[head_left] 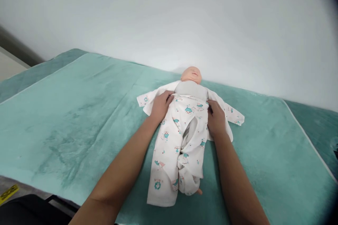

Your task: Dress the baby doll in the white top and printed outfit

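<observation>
A baby doll (191, 74) lies on its back, head toward the wall. Printed white pants (166, 140) cover its lower body up to the belly, with a gap showing at the crotch. One small foot pokes out at the right leg's cuff. My left hand (161, 104) is closed on the waistband at the left side, thumb near the top edge. At the opposite side my right hand (217, 115) has its fingers curled on the waistband, the fingertips partly hidden. A white printed jacket (228, 109) is spread out under the doll, its front apart over the grey-white torso.
A teal cover (79, 123) with a lighter sheet lies over the table, against a white wall (163, 17). Below the table's left front edge are a dark object (26, 211) and a yellow label (9, 193).
</observation>
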Demonstrator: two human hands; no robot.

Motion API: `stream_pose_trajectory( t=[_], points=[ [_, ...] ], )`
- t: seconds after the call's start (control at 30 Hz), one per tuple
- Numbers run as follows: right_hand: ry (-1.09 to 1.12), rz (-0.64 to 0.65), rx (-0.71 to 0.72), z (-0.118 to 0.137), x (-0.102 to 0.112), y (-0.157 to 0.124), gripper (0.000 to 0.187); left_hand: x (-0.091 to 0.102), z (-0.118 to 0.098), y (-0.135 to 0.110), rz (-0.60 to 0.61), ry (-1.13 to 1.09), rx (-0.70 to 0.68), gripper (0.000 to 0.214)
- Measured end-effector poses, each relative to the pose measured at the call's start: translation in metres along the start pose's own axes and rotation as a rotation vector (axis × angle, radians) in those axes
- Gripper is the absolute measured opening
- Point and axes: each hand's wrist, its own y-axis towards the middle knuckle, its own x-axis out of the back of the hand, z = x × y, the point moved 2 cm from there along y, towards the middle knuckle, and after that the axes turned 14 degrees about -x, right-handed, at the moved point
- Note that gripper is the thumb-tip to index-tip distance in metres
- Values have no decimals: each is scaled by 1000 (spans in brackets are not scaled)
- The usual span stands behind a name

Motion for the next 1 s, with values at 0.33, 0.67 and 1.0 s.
stream_pose_trajectory(
  t=[0.33,0.67,1.0],
  points=[
    [148,-75,-364,-5,-11,16,41,-10,13,4,-150,-228,175,24],
    [203,-120,-275,1,-9,14,37,-16,-12,2,-205,-175,126,23],
    [129,89,100,6,1,28,20,-14,-6,8,-77,82,-137,16]
  ],
)
